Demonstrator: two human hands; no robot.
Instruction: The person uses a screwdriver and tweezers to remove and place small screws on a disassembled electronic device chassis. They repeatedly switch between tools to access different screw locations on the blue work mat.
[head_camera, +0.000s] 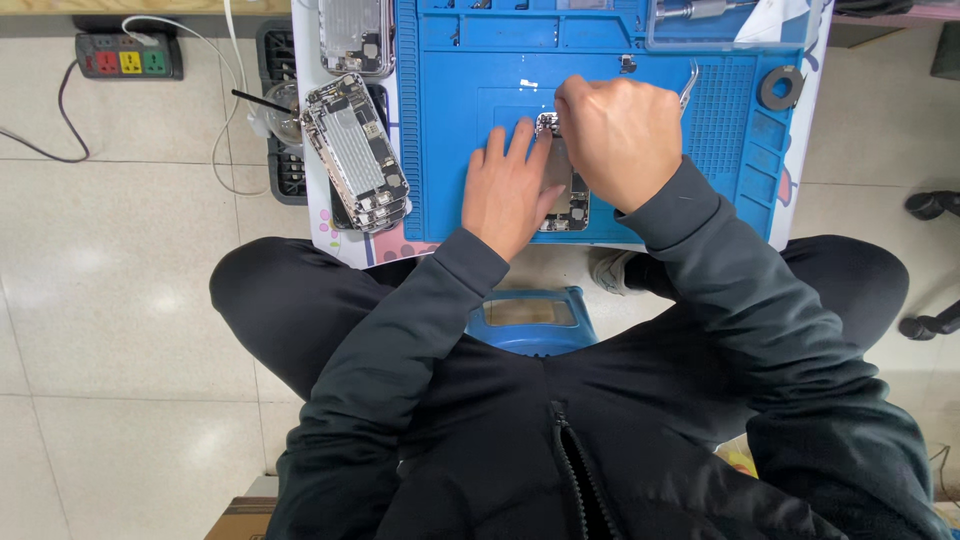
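An opened phone chassis (569, 196) lies on the blue work mat (460, 120), mostly covered by my hands. My left hand (508, 185) rests flat on its left side, fingers spread and pointing away from me. My right hand (620, 135) is closed in a fist over the chassis's upper end, pinching metal tweezers (690, 85) whose curved end sticks out to the right. What the tweezer tips touch is hidden.
A stack of opened phone chassis (355, 150) lies tilted at the table's left edge, another chassis (355, 35) behind it. A dark ring (781, 87) sits on the mat's right side. A power strip (128, 57) lies on the tiled floor. A blue stool (530, 320) is below the table's edge.
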